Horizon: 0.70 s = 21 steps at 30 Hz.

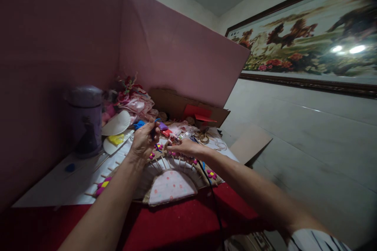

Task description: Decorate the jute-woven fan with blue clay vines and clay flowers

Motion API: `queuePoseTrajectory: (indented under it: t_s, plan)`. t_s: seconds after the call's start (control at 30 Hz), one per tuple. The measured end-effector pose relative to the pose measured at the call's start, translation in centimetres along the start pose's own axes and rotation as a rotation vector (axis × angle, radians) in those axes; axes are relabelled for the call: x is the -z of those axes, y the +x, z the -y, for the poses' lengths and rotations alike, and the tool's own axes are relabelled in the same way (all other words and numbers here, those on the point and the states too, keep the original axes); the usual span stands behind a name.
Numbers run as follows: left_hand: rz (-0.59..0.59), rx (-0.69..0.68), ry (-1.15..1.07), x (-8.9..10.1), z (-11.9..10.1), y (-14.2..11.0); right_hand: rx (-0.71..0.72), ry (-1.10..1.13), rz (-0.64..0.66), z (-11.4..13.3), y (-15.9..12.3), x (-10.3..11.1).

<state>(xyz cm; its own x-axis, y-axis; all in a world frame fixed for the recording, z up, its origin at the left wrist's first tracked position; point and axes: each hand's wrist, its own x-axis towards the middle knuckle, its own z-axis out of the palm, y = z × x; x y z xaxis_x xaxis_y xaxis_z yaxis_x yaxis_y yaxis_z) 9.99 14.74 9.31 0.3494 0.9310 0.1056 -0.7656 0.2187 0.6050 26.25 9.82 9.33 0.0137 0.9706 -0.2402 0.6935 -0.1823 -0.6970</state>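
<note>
In the head view, you are holding your two hands a little apart above the far edge of a half-round fan craft (pixel 153 170), which is lying at the near middle of the table. Your left hand (pixel 145 139) is pinching a blue strip (pixel 158 119) at its fingertips. Your right hand (pixel 185 148) is reaching down from the right, its fingers bending over the craft's far edge; you cannot tell whether they are gripping anything. Sticks are fanning outward around a dotted white half-circle (pixel 172 187), and a pink-and-yellow flower (pixel 211 174) is sitting at the right. A purple packet (pixel 162 126) is lying just beyond your left hand. Farther left, a purple canister (pixel 85 121) is standing, and a yellow packet (pixel 116 139) is resting nearer the middle.
</note>
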Motion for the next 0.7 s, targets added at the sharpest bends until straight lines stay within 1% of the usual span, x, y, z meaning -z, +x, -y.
queuePoseTrajectory:
  t_s: [0.17,0.3,0.37,0.53,0.7]
  plan:
    - [0.0,0.015,0.002,0.0,0.0,0.0,-0.068,-0.032,-0.039,-0.1,0.3,0.0]
    - [0.001,0.014,0.015,0.1,0.0,0.1,-0.085,-0.055,-0.054,-0.1,0.4,0.0]
    - [-0.001,0.011,0.015,0.1,0.0,0.1,-0.071,-0.059,-0.053,-0.2,0.4,-0.1]
    - [0.003,0.015,0.02,0.0,0.0,0.1,0.017,-0.036,-0.036,0.0,0.0,-0.2]
    - [0.002,0.016,0.012,0.0,0.0,0.0,0.011,0.014,0.036,0.1,-0.6,-0.3]
